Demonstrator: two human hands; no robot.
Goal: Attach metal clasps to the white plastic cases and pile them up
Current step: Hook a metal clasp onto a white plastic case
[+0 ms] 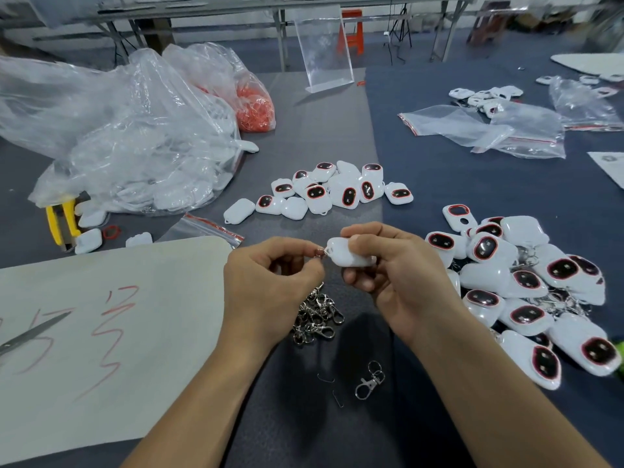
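- We hold one white case (pixel 347 255) in our right hand (pixel 388 265), fingers clamped around its body, above the table (pixel 439 157) in front of us.
- Our left hand (pixel 270 275) pinches a small metal clasp (pixel 319 253) between thumb and forefinger, its tip right at the case's loop end.
- The case looks light, rigid and glossy, so likely slippery; we judge it best gripped across its broad sides, leaving the loop end free.
- The clasp is stiff, tiny and fiddly; we hold it near its ring so the opening can meet the loop.
- The case sits to the right of the left grip, touching the clasp at one corner.
- Loose clasps (pixel 317 315) lie just beneath our hands.
- The pile of cases on the right (pixel 526 285), some with metal showing among them, seems to be the finished ones; a smaller heap (pixel 331 190) lies farther out.
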